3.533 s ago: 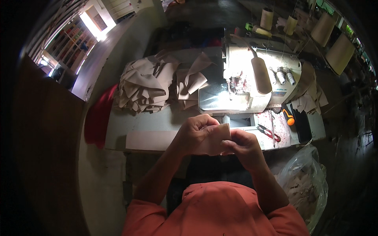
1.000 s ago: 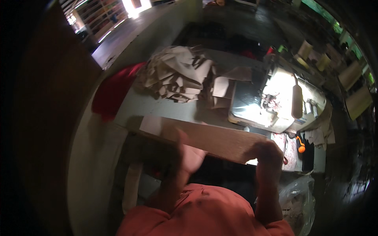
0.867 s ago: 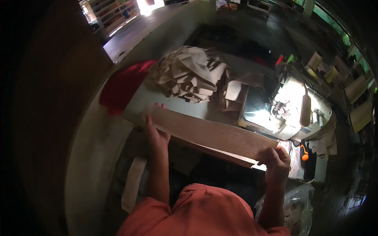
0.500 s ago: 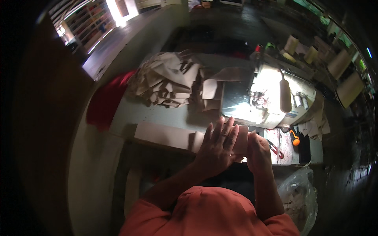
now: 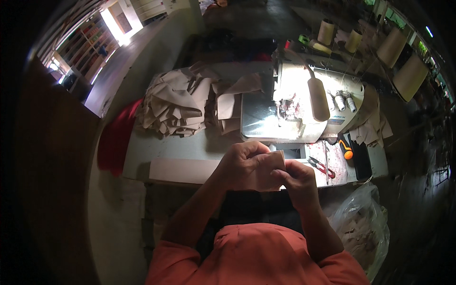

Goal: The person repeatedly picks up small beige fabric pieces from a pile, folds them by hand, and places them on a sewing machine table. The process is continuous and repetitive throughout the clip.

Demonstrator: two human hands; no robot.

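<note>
A long beige fabric strip (image 5: pixel 183 170) lies along the front edge of the sewing table (image 5: pixel 142 147). My left hand (image 5: pixel 242 164) and my right hand (image 5: pixel 297 176) both pinch the strip's right end, which is folded over between my fingers. Just beyond my hands stands a lit white sewing machine (image 5: pixel 299 102). A pile of beige cut fabric pieces (image 5: pixel 178 107) rests on the table to the left of the machine.
Red-handled snips (image 5: pixel 322 166) and an orange tool (image 5: pixel 348 152) lie right of the machine's base. Thread cones (image 5: pixel 354 40) stand behind it. Red cloth (image 5: pixel 114 140) hangs off the table's left end. A clear plastic bag of scraps (image 5: pixel 358 228) sits at lower right.
About a second ago my hands held the strip stretched wide apart. They have come together at its right end, folding it over; the view has swung back toward the machine.
</note>
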